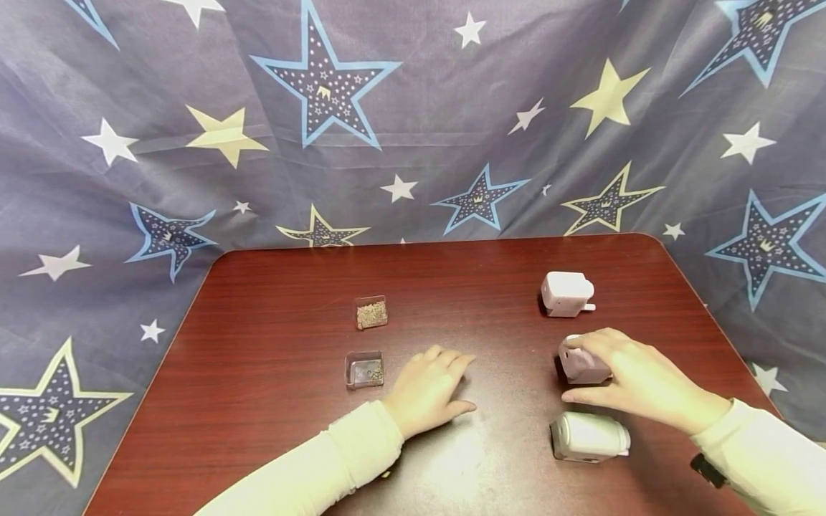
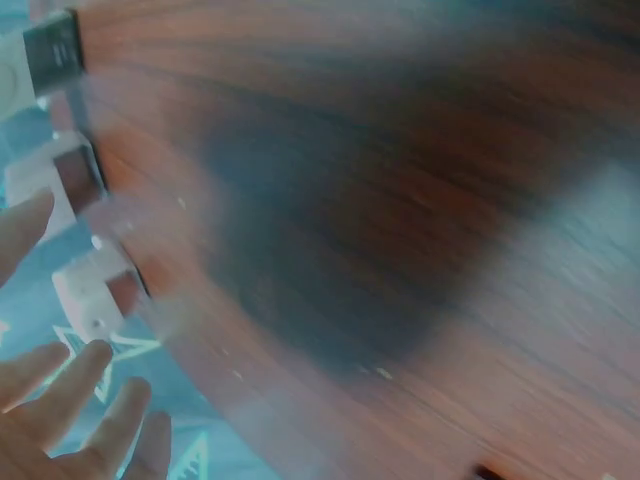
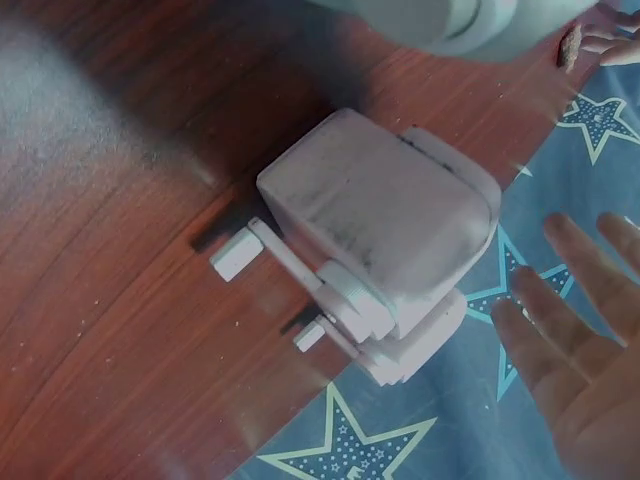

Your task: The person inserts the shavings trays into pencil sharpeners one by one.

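Three hand-crank pencil sharpeners stand in a column at the table's right: pink (image 1: 566,292), mauve (image 1: 584,362) and pale green (image 1: 590,437). Over the mauve one reaches my right hand (image 1: 635,376), its fingers extended; in the right wrist view they look apart from the body. That view also shows the mauve sharpener's crank handle (image 3: 238,254). My left hand (image 1: 426,390) is spread over the table, holding nothing. To its left are two small clear plastic drawers, the far one (image 1: 371,313) full of shavings, the near one (image 1: 364,371) with a few in a corner.
The reddish-brown wooden table (image 1: 271,308) has a rounded far edge against a star-patterned cloth (image 1: 413,122). A small yellow bit (image 1: 386,474) peeks out below the left sleeve. Dark openings show in the sharpeners in the left wrist view.
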Demonstrator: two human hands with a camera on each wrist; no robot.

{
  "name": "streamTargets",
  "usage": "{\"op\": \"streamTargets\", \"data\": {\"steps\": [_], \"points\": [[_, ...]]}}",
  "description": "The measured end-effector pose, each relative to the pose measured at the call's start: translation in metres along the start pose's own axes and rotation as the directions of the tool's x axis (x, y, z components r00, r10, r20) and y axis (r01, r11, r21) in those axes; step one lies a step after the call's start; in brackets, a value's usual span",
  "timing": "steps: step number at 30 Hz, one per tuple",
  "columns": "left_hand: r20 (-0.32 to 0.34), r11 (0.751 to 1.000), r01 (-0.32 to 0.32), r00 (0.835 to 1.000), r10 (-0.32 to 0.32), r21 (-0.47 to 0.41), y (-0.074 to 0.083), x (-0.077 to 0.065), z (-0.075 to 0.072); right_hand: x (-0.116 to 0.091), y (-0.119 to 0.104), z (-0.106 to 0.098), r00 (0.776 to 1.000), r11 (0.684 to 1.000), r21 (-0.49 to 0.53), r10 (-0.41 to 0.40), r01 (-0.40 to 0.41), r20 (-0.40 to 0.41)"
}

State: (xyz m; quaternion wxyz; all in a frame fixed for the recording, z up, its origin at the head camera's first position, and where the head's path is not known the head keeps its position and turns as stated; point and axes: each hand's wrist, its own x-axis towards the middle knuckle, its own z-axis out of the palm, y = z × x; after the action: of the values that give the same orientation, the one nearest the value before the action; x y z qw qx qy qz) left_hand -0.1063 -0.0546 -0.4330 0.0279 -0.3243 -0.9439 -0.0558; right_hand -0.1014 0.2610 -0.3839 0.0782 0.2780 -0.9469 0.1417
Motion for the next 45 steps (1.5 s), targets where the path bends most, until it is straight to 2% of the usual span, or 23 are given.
{"op": "streamTargets", "data": {"steps": [5,16,22,28,36,45], "points": [[-0.049,0.999,0.045,0.998,-0.045,-0.010,-0.019,-0.007,-0.001,0.001,0.005,-0.001,0.999,0.999,-0.002,0.040,-0.040,0.021],[-0.116,0.990,0.143,0.983,-0.144,-0.017,-0.059,-0.027,0.000,0.004,0.016,0.006,0.999,1.000,-0.002,0.002,-0.002,-0.032],[-0.125,0.974,0.224,0.966,-0.228,-0.043,-0.080,-0.042,0.000,0.004,0.024,0.013,0.999,0.999,0.017,0.027,-0.027,-0.032],[-0.095,0.946,0.312,0.943,-0.319,-0.081,-0.100,-0.055,0.003,0.002,0.032,0.018,0.998,0.998,0.029,0.053,-0.052,-0.016],[-0.083,0.930,0.344,0.931,-0.356,-0.129,-0.111,-0.065,0.010,0.003,0.039,0.021,0.997,0.997,0.035,0.071,-0.071,0.004],[-0.046,0.918,0.363,0.926,-0.374,-0.158,-0.118,-0.071,0.019,0.004,0.045,0.025,0.987,0.990,0.034,0.136,-0.139,0.085]]}}
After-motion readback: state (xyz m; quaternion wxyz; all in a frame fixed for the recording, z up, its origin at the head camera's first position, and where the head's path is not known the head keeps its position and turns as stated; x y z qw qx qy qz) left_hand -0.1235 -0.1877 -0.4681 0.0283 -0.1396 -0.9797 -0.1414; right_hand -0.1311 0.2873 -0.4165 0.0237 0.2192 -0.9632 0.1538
